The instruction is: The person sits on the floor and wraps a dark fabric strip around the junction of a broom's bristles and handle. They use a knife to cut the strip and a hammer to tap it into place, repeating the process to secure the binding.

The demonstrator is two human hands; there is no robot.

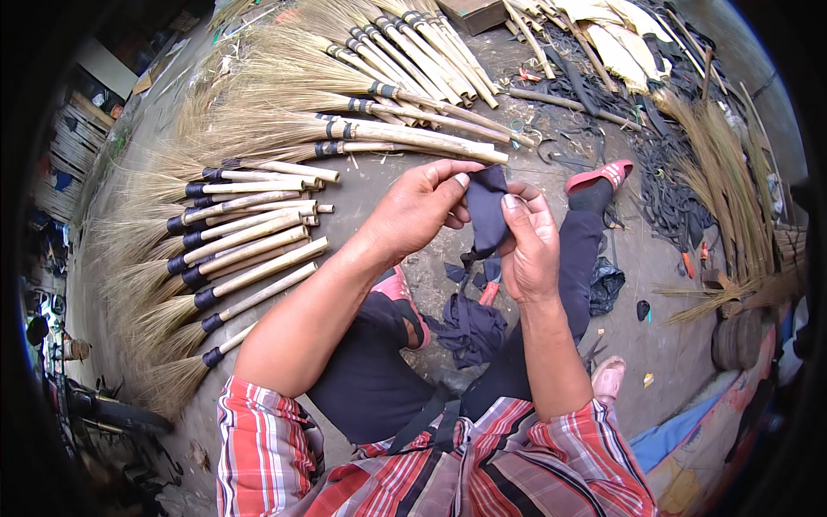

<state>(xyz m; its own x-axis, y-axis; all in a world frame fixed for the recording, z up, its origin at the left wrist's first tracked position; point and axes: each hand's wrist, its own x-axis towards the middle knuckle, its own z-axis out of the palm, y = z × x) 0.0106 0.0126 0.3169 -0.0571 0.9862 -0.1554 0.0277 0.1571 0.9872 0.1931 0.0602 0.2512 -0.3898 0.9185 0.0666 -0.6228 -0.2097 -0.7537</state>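
Observation:
Between my hands, above my knees, hangs a small piece of dark navy cloth (pixel 488 211). My left hand (pixel 431 202) pinches its upper left edge between thumb and fingers. On the other side, my right hand (pixel 527 246) grips the cloth's right edge, thumb in front and fingers behind. Below, on the floor between my legs, lies a crumpled heap of the same dark cloth (pixel 472 327). A tool with a red-orange handle (pixel 490 294) rests against that heap, its other end hard to make out.
Rows of grass brooms (pixel 250 228) with pale stick handles and dark bindings fan across the floor at left and far. To the right lie dark strip scraps (pixel 672 185) and loose broom grass (pixel 728 181). A person's foot in a pink sandal (pixel 608 379) shows at lower right.

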